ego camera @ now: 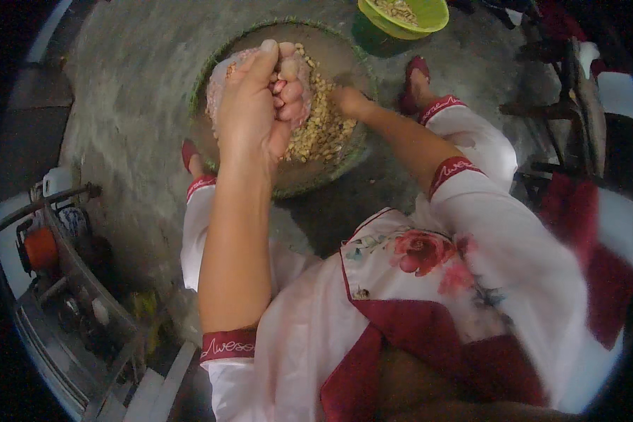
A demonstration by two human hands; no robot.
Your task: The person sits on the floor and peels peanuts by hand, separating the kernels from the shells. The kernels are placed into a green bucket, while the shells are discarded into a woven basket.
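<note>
My left hand (266, 97) is raised over a round tray (343, 45) with a green rim. Its fingers are curled around a few reddish-pink kernels (278, 92), which look like shelled peanuts. A heap of pale pink kernels (216, 87) lies behind and beside this hand. Tan pieces that look like unshelled peanuts (314, 137) fill the middle and right of the tray. My right hand (351, 101) is low at the right edge of that pile; its fingers are blurred and partly hidden, so its grip cannot be made out.
A yellow-green bowl (432, 18) with peanut-like pieces stands beyond the tray at the upper right. My feet in red shoes flank the tray on the concrete floor (132, 68). Wooden furniture (585, 116) is at the right; a metal-framed rack (79, 269) with an orange item stands at the left.
</note>
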